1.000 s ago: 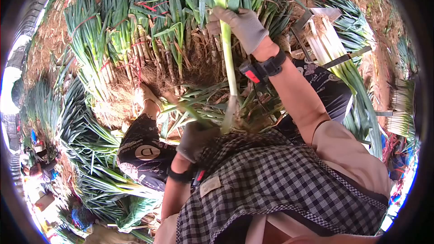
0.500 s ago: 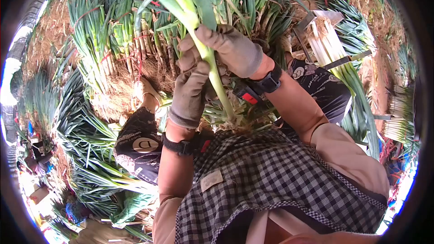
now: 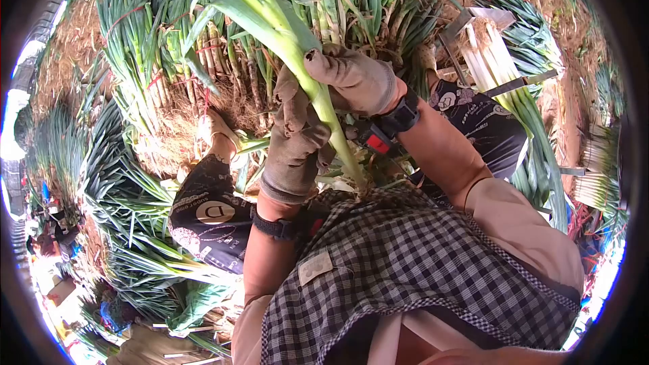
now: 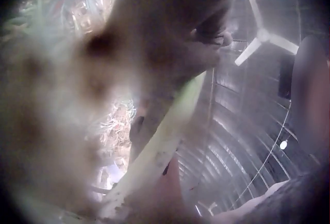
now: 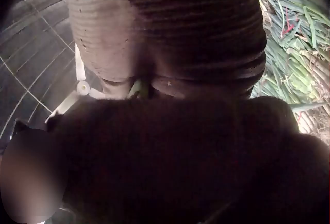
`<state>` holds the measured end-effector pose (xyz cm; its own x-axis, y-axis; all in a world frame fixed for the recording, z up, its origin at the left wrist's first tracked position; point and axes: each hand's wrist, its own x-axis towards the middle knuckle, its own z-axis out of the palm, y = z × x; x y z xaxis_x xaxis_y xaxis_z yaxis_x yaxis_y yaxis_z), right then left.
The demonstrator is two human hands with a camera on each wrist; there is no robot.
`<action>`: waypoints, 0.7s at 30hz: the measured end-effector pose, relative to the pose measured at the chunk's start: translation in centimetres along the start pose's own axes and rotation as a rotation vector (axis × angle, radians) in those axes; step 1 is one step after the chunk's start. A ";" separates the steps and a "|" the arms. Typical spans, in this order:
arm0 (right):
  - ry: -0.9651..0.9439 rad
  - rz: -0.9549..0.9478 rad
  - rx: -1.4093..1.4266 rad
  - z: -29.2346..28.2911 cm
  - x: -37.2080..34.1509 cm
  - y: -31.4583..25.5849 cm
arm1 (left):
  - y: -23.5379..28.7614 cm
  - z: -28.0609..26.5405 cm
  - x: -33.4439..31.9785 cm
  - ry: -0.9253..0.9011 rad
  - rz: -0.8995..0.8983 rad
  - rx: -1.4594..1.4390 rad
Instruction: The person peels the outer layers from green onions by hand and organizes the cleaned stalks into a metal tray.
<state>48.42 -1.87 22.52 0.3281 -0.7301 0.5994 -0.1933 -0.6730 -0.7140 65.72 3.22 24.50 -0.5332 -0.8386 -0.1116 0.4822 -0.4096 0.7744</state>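
Note:
A long green onion [image 3: 332, 125] with a pale stalk slants across the head view, leaves toward the upper left and root end against the checked apron. My gloved right hand [image 3: 358, 81] grips it below the leaves, thumb along the stalk. Just lower, my gloved left hand [image 3: 294, 152] holds the same stalk, some fingers hidden behind it. The pale stalk [image 4: 165, 131] runs past the dark, blurred left glove in the left wrist view. In the right wrist view the glove [image 5: 165, 38] covers most of the frame, and only a green sliver of onion [image 5: 138, 88] shows.
Tied bundles of green onions [image 3: 209, 61] stand in front, roots down. Beside the right leg, a metal rack [image 3: 517, 86] carries pale peeled onions [image 3: 490, 61]. More onions [image 3: 128, 196] lie at the left. A checked apron [image 3: 419, 263] covers the lap.
My left hand has risen from the lap to the stalk, beside the right. The onion has tipped from nearly upright, its leaves swinging left, and the right hand has come lower.

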 end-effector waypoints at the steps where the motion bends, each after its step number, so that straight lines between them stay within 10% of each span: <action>1: -0.031 0.151 0.147 0.1 -0.2 0.0 | 0.0 -0.2 0.0 -0.021 -0.023 -0.026; 7: -0.133 0.573 0.795 0.2 -1.2 -1.3 | -1.1 -1.8 -0.3 -0.097 -0.066 -0.116; 10: -0.085 0.478 0.448 0.2 -0.1 -2.6 | -2.0 -2.6 -0.8 -0.126 -0.024 -0.135; 13: 0.098 -0.350 -0.198 0.6 -0.4 0.0 | -1.8 -2.9 -1.1 -0.088 -0.137 -0.183; 16: 0.010 -0.306 -0.153 0.2 -0.5 -0.4 | -2.2 -3.5 -1.2 -0.024 -0.201 -0.055; 21: -0.174 0.334 0.385 -0.2 0.5 -3.5 | -3.3 -4.8 -0.3 -0.002 0.023 0.696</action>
<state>49.02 0.12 25.38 0.4613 -0.8448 0.2711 0.0286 -0.2912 -0.9562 67.66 3.11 18.96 -0.5297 -0.8435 -0.0895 -0.0642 -0.0654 0.9958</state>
